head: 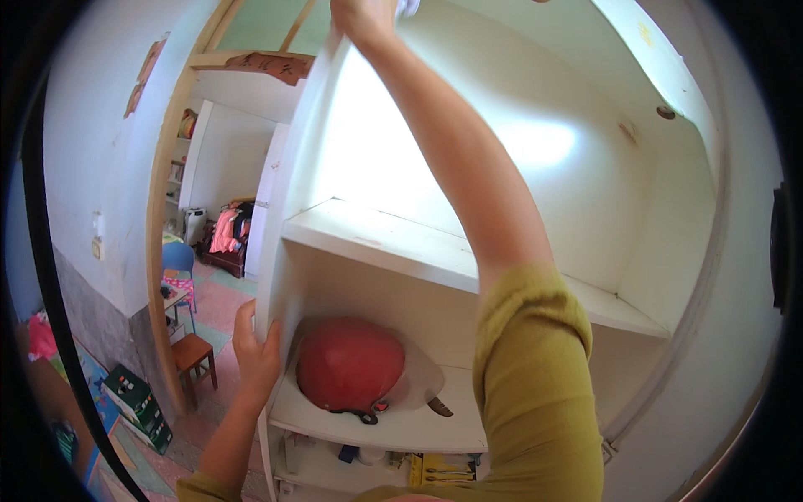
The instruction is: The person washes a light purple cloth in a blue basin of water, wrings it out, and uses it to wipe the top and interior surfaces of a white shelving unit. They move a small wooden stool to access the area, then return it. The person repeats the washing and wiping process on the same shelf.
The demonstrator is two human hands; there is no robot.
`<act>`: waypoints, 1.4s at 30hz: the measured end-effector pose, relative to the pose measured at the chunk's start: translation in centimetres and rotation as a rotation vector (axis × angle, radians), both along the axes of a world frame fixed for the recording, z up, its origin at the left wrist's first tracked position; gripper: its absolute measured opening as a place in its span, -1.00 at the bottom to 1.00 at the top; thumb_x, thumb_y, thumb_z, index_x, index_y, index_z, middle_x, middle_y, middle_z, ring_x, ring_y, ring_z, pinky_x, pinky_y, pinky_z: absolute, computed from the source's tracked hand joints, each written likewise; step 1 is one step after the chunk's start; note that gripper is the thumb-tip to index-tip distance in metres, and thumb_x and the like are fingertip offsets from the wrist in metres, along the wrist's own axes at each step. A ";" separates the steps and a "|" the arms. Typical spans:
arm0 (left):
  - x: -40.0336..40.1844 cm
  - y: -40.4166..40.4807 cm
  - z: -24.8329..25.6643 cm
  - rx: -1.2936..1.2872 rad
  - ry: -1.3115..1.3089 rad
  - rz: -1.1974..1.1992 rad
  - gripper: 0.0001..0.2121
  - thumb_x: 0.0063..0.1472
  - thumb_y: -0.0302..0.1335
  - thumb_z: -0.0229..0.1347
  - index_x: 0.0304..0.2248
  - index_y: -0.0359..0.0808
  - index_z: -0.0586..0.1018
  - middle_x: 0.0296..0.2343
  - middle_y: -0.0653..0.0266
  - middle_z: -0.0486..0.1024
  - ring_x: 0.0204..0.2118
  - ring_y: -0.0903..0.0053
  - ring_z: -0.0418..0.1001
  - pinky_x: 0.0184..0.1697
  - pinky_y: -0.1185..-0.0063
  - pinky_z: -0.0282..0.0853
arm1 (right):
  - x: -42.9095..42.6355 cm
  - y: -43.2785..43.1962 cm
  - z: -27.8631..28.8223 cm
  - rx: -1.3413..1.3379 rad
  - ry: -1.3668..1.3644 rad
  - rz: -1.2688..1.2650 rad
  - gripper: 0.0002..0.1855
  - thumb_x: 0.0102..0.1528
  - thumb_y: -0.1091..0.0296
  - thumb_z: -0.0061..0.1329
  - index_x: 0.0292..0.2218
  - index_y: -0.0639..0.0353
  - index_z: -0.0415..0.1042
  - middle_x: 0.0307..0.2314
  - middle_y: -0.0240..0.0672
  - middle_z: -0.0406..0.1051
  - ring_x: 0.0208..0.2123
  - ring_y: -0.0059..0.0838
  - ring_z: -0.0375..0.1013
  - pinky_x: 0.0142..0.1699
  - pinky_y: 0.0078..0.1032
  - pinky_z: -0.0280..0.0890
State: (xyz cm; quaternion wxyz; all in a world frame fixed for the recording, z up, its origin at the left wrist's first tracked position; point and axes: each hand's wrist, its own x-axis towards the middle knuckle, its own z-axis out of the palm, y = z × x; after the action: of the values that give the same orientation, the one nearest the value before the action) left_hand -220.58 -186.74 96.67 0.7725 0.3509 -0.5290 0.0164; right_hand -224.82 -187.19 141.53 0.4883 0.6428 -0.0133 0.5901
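Observation:
My right hand (364, 17) is raised to the top of a white cabinet's left side panel (306, 147), its fingers partly cut off by the upper rim of the view. Beside it shows a bit of whitish, crumpled material (408, 7) that looks like cloth, held in that hand. Lower down, my left hand (256, 351) grips the front edge of the same panel, thumb on the inner side. Behind my right arm is a white shelf board (382, 241) with a few faint marks. A red helmet (351, 364) with a clear visor and a dark strap rests on the shelf below.
Small items and a yellow package (442, 469) sit on the lowest visible shelf. A door with a rounded edge (671, 69) hangs at upper right. To the left are stacked dark green boxes (138, 401), a wooden stool (193, 354) and a doorway into another room.

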 end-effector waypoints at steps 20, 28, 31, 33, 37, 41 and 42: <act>-0.1 -1.7 -2.1 0.195 0.089 0.061 -0.61 0.09 -0.66 0.03 -0.05 -0.41 0.29 -0.19 0.12 0.33 -0.13 0.40 0.31 -0.01 0.51 0.18 | -38.3 8.6 17.1 -0.275 -0.400 -0.953 -0.32 -0.06 0.61 -0.21 0.10 -0.15 0.17 0.09 -0.19 0.06 0.07 -0.05 0.13 0.14 -0.08 0.03; 0.7 -1.8 -2.5 0.171 0.079 -0.027 -0.64 0.10 -0.66 0.02 -0.07 -0.41 0.29 -0.18 0.14 0.32 -0.12 0.45 0.30 -0.01 0.55 0.17 | -53.2 11.5 16.7 -0.290 -0.401 -0.959 -0.24 -0.14 0.43 -0.03 0.13 -0.01 0.08 0.06 -0.05 0.13 0.11 0.01 0.09 0.14 -0.21 0.07; 0.3 -2.3 -2.7 0.117 0.106 -0.089 -0.65 0.10 -0.66 0.02 -0.09 -0.41 0.30 -0.19 0.16 0.32 -0.13 0.47 0.29 -0.01 0.56 0.17 | -60.9 12.7 14.5 0.003 -0.691 -0.825 -0.33 -0.09 0.28 0.01 0.08 -0.01 0.18 -0.03 -0.10 0.28 -0.01 -0.09 0.29 0.04 -0.26 0.21; 0.6 -1.9 -2.6 0.117 0.121 -0.090 -0.65 0.09 -0.67 0.02 -0.10 -0.42 0.30 -0.19 0.18 0.31 -0.13 0.50 0.29 -0.01 0.56 0.17 | -62.0 10.8 10.5 0.111 -0.842 -0.779 -0.38 -0.10 0.25 0.01 0.03 0.08 0.23 -0.28 -0.16 0.45 -0.25 -0.17 0.46 -0.16 -0.29 0.34; -0.3 -2.3 -2.1 0.050 0.152 -0.138 -0.63 0.08 -0.68 0.07 -0.09 -0.39 0.32 -0.24 0.24 0.35 -0.16 0.53 0.32 -0.02 0.59 0.20 | -60.3 9.6 4.2 0.622 -0.782 0.049 -0.52 -0.07 0.47 0.00 -0.06 0.26 0.32 -0.43 -0.27 0.43 -0.46 -0.51 0.42 -0.41 -0.58 0.33; -0.8 -2.0 -2.3 0.090 0.172 -0.160 -0.63 0.07 -0.68 0.08 -0.10 -0.38 0.32 -0.25 0.26 0.35 -0.19 0.57 0.33 -0.08 0.60 0.24 | -49.2 4.8 -2.1 0.741 -0.533 0.014 -0.53 -0.06 0.52 0.00 -0.06 0.28 0.34 -0.34 -0.32 0.43 -0.33 -0.55 0.41 -0.30 -0.64 0.32; -0.9 -2.0 -2.4 0.091 0.164 -0.152 -0.63 0.06 -0.68 0.09 -0.11 -0.39 0.32 -0.25 0.26 0.35 -0.19 0.57 0.34 -0.08 0.60 0.24 | -45.9 3.8 -3.2 0.762 -0.427 -0.022 -0.51 -0.07 0.53 -0.02 -0.04 0.29 0.34 -0.33 -0.30 0.43 -0.32 -0.54 0.41 -0.27 -0.61 0.32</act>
State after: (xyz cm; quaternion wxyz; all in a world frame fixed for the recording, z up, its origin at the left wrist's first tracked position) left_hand -221.48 -188.70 94.30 0.7954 0.3448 -0.4893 -0.0951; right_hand -270.77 -183.41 138.29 0.2089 0.6406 -0.3376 0.6573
